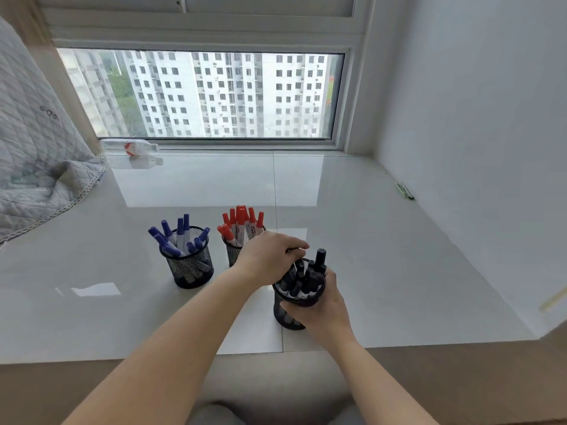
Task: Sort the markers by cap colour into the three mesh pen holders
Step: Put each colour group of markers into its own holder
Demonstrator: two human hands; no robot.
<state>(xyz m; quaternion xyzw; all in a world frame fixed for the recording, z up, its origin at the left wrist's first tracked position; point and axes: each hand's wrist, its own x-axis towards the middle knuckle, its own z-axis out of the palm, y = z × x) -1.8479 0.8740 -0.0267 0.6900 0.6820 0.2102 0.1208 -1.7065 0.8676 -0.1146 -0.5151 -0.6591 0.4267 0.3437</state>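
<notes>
While the right hand (pixel 319 305) grips the black-cap holder (pixel 294 305) at its mesh wall, the left hand (pixel 270 256) curls over the black markers (pixel 306 277), seemingly pinching one, though its fingertips are hidden. Light, rigid and smooth, the markers look best taken by the cap; blue holder (pixel 190 265) and red holder (pixel 237 246), partly covered, stand behind.
</notes>
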